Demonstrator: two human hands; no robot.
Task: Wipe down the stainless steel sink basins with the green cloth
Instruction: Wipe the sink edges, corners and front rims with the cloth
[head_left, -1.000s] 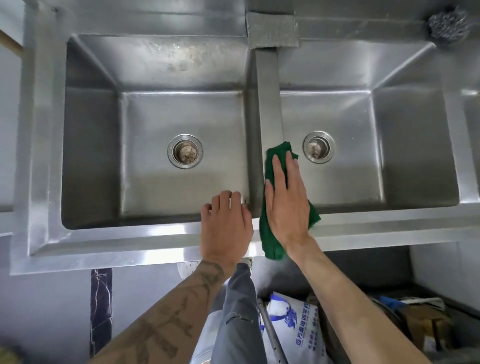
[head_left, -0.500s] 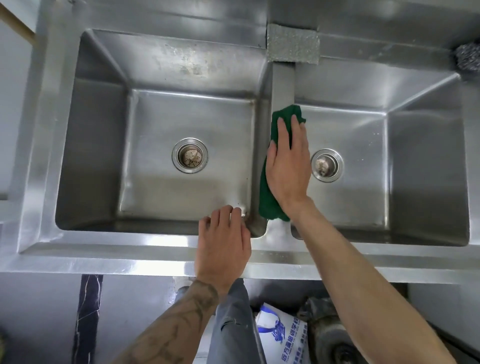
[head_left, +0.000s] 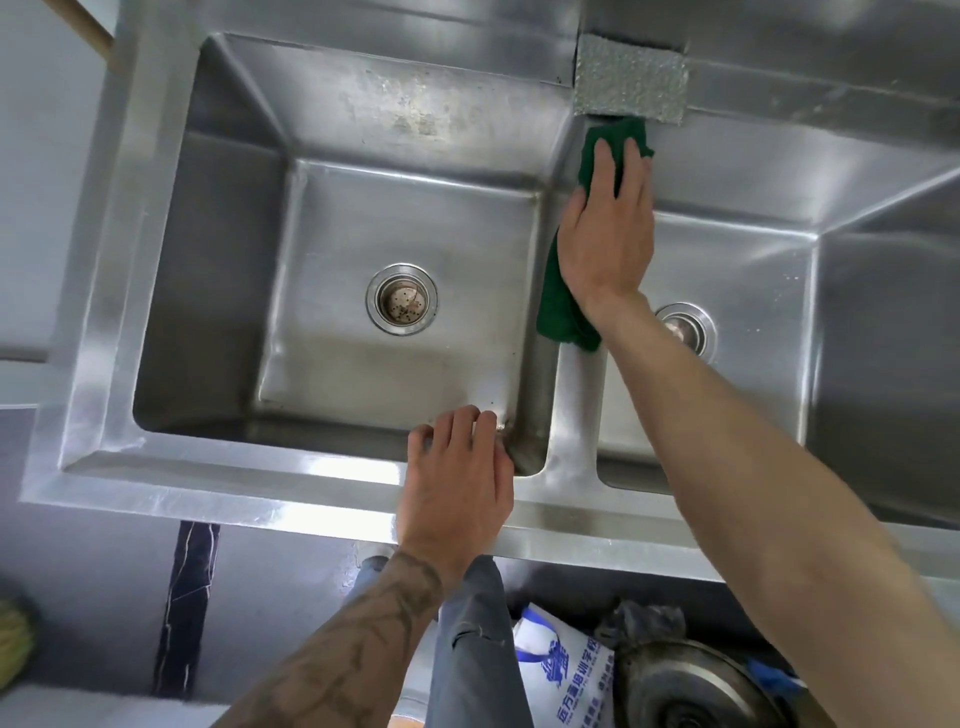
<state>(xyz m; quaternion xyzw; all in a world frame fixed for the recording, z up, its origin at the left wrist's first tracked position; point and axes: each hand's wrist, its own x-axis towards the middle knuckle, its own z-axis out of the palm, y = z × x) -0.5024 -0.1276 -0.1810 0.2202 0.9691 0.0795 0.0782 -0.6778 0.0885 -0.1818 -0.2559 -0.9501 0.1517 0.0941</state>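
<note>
A double stainless steel sink fills the view, with a left basin (head_left: 363, 218) and a right basin (head_left: 779, 291) split by a narrow divider (head_left: 579, 395). My right hand (head_left: 608, 234) lies flat with straight fingers on the green cloth (head_left: 558, 306), pressing it onto the far end of the divider. The cloth's front edge pokes out past my fingertips and its tail trails below my wrist. My left hand (head_left: 457, 478) rests on the sink's front rim (head_left: 208, 478), fingers hooked over the left basin's edge.
A grey scouring pad (head_left: 631, 78) lies on the back ledge just beyond the cloth. Each basin has a round drain, left drain (head_left: 401, 299) and right drain (head_left: 685, 330). Under the sink stand a white printed bag (head_left: 561, 670) and a round metal object (head_left: 691, 686).
My right hand has slid the green cloth along the divider, from the front rim to the far end near the scouring pad. My left hand has stayed on the front rim.
</note>
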